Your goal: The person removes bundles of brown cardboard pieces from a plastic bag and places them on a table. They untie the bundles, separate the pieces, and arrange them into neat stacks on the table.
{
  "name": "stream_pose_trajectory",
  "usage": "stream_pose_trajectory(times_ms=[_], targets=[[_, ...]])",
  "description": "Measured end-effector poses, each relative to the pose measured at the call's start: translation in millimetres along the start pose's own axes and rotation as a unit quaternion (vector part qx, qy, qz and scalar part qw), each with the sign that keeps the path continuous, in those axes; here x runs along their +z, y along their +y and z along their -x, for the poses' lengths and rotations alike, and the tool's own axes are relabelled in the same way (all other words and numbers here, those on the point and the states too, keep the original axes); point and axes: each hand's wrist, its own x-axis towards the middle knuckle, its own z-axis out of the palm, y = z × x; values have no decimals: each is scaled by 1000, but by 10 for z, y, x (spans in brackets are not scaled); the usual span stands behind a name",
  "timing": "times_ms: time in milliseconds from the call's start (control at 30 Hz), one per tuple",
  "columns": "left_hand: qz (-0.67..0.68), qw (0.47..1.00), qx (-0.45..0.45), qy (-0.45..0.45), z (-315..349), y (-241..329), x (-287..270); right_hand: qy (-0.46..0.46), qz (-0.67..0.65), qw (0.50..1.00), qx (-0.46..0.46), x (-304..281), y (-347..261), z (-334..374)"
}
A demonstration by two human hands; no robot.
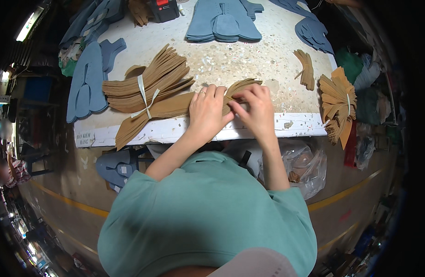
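A long stack of flat brown leather pieces (175, 105) lies along the table's near edge, its right end fanned out. My left hand (207, 110) is closed over the middle of this stack, pressing down from above, with a ring on one finger. Close beside it, my right hand (256, 108) pinches thin edges of the pieces between thumb and fingers. The fingertips partly hide what they grip. Left of my hands, a thicker bundle of brown pieces (143, 90) is bound with a pale tie (142, 87), partly overlapping the stack.
A smaller brown bundle (306, 69) and a tied, fanned one (338, 104) lie at the right. Blue cut pieces are stacked at the left (87, 85), far middle (224, 23) and far right (314, 33). A black-and-red tool (164, 9) stands behind. A clear plastic bag (307, 168) hangs below the table.
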Motion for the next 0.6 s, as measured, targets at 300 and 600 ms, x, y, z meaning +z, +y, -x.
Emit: stream_pose_trajectory(times_ms=[300,600], targets=[[100,995,-6,-3,24,-51,-76,-226,-283,924,120,-177,91,-176],[145,984,7,-105,-68,-80,-231,-112,-25,966,231,-626,900,-144]])
